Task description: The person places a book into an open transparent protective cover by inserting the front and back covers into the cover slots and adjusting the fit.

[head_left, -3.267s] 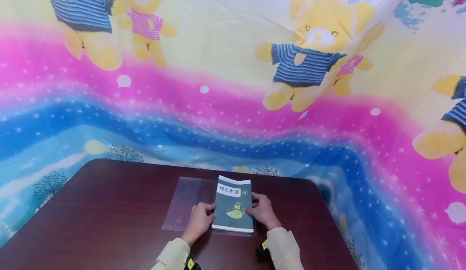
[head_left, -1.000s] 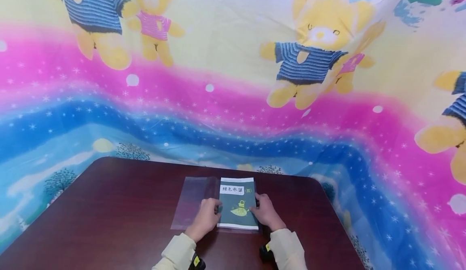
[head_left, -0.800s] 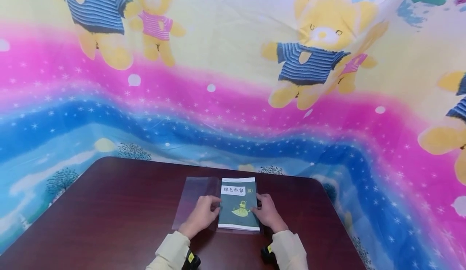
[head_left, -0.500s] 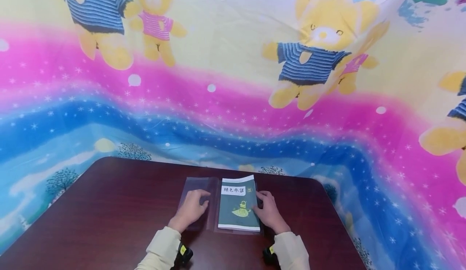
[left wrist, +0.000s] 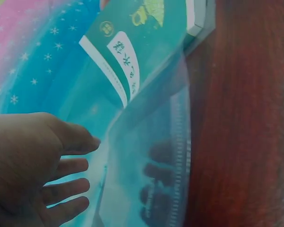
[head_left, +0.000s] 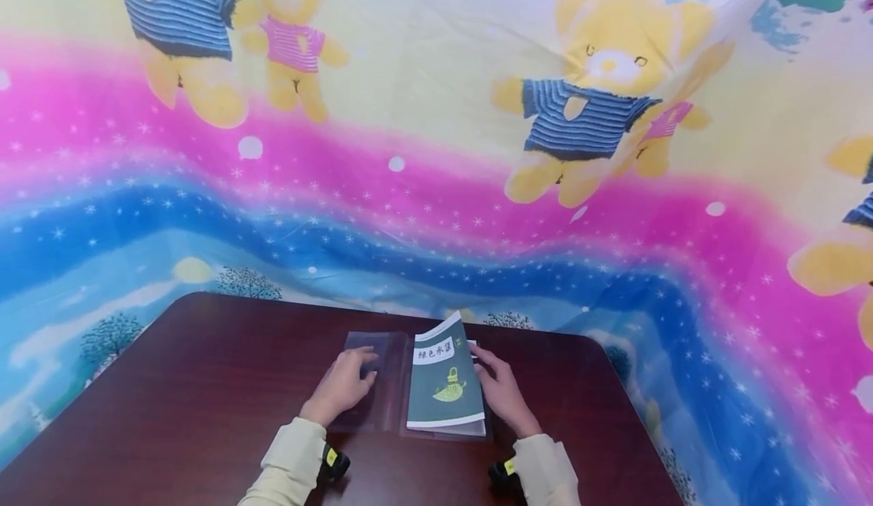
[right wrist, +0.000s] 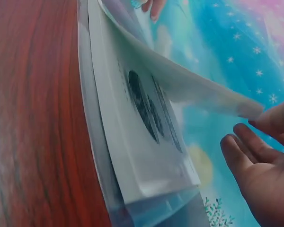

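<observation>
Left of the book: left hand, fingers spread, holding nothing, near the clear jacket running under the book. Right of the book: right hand, fingers loose, one fingertip at the raised cover. We judge a light, even lift best against creasing. Right wrist view only: dark ovals inside the book.

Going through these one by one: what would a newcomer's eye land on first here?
Probably the bright teddy-bear backdrop, filling most of the head view behind the table. Next, the green book over the right half of the clear plastic sleeve, its front cover raised, with the right hand at its edge.
</observation>
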The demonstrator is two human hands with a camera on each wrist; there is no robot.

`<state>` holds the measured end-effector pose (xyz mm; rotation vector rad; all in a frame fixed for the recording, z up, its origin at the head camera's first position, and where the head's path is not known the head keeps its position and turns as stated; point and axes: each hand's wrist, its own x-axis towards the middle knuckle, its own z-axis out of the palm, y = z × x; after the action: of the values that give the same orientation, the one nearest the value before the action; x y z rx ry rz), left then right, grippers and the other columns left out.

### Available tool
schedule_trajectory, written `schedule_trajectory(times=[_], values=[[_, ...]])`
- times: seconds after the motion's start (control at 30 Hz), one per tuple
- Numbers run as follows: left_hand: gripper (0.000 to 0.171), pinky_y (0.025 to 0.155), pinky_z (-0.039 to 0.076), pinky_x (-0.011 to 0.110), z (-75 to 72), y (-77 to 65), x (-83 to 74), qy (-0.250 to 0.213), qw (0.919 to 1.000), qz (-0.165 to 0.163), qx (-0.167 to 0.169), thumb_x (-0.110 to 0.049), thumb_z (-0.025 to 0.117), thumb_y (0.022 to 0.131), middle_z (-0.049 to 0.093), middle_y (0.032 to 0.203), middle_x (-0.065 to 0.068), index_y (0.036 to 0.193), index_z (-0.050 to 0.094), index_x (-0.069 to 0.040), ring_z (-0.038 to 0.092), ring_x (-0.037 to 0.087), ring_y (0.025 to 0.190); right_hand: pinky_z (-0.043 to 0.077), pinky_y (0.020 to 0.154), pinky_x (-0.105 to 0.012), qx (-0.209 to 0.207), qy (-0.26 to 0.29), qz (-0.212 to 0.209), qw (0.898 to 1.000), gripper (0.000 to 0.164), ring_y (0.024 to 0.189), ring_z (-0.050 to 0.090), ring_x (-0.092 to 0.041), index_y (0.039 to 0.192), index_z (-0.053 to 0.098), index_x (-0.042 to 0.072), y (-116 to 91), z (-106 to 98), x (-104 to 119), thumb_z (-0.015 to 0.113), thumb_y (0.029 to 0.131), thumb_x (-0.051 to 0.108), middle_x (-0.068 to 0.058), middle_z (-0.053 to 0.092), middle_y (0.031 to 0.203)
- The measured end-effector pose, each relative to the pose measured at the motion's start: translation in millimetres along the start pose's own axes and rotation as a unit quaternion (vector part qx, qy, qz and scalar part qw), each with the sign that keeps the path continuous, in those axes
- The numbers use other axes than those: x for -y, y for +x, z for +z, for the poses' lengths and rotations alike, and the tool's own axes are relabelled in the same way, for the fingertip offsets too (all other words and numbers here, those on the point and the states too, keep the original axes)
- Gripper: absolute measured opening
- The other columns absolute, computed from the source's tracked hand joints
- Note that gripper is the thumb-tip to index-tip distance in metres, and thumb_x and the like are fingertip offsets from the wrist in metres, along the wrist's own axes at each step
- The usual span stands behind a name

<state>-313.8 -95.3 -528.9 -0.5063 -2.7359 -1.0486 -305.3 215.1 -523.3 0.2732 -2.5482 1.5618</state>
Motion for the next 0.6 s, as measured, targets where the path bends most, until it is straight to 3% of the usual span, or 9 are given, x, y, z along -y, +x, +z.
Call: schedule_trajectory(times=[0.13,0.23,0.37,0.6], values=[[0.040,0.109,0.044,0.058,3.6,-4.2,2.2,0.008,0.9996,-0.005,0.025,-0.007,0.070,0.095,0.050,0.151,0.023,0.133,0.064,0.004,0.043,0.044,0.142,0.043,0.111,-0.058,0.018,0.049,0.010,0.999,0.044,0.142,0.045,-0.039,0.151,0.050,0.011,1,8,5,0.051,0.107,0.010,-0.017,0.048,0.155],[0.043,0.111,0.041,0.060,5.1,-6.6,3.4,0.016,0.9993,-0.011,0.033,-0.007,0.070,0.095,0.047,0.154,0.023,0.136,0.062,0.004,0.037,0.044,0.146,0.035,0.115,-0.061,0.026,0.066,0.006,0.997,0.045,0.144,0.041,-0.040,0.151,0.049,0.009,3,13,11,0.053,0.106,0.010,-0.017,0.048,0.155],[0.043,0.112,0.040,0.061,5.7,-6.6,5.3,0.036,0.9981,-0.015,0.048,-0.006,0.070,0.094,0.047,0.153,0.025,0.136,0.062,0.003,0.036,0.046,0.146,0.024,0.119,-0.066,0.033,0.072,-0.009,0.997,0.047,0.146,0.039,-0.041,0.150,0.050,0.005,4,18,21,0.057,0.104,0.007,-0.016,0.050,0.153],[0.040,0.113,0.037,0.061,8.3,-2.5,8.4,0.044,0.9938,-0.032,0.097,-0.008,0.065,0.099,0.045,0.154,0.026,0.137,0.061,0.005,0.034,0.048,0.146,0.020,0.121,-0.064,0.049,0.066,-0.029,0.996,0.048,0.152,0.030,-0.034,0.153,0.048,0.013,10,30,12,0.056,0.105,0.017,-0.008,0.043,0.160]])
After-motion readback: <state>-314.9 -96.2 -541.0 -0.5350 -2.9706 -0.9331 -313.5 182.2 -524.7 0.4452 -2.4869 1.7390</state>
